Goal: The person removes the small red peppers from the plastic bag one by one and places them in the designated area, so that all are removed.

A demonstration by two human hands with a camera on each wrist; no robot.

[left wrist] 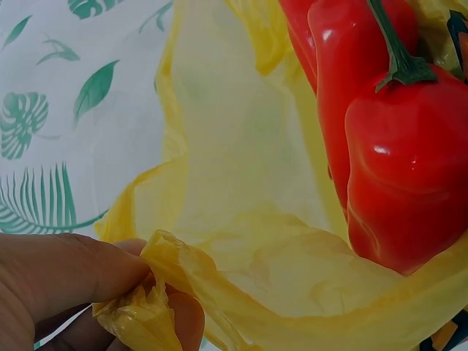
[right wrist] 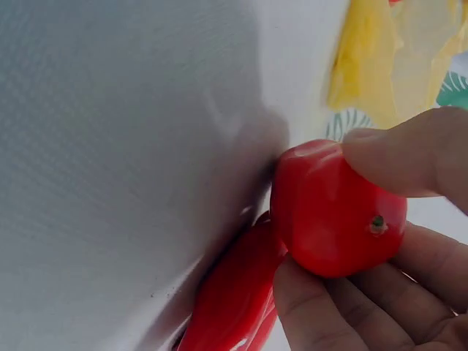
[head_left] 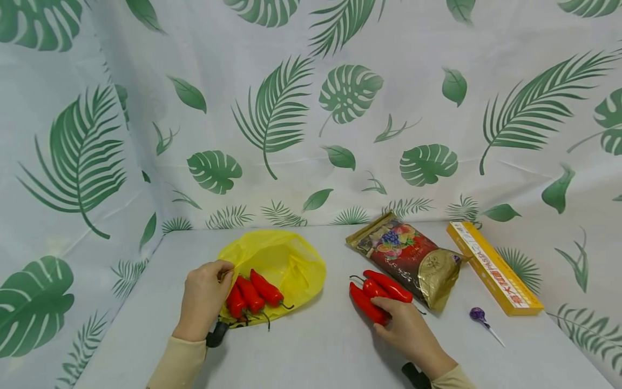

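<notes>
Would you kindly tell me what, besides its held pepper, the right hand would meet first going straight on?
In the head view the right hand points forward and left, so most likely the middle red pepper, beside the gripped pepper; the exact gap is hard to judge.

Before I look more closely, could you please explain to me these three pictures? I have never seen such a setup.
This is a person at work, not a machine. The wide picture is taken from the head, the two close ones from the left and right wrists. The bare left hand pinches the edge of a yellow plastic bag, with red peppers in its opening. The bare right hand holds a red pepper, with more peppers beside it. Also on the white table lie a shiny packet, a long yellow box and a lollipop.
</notes>
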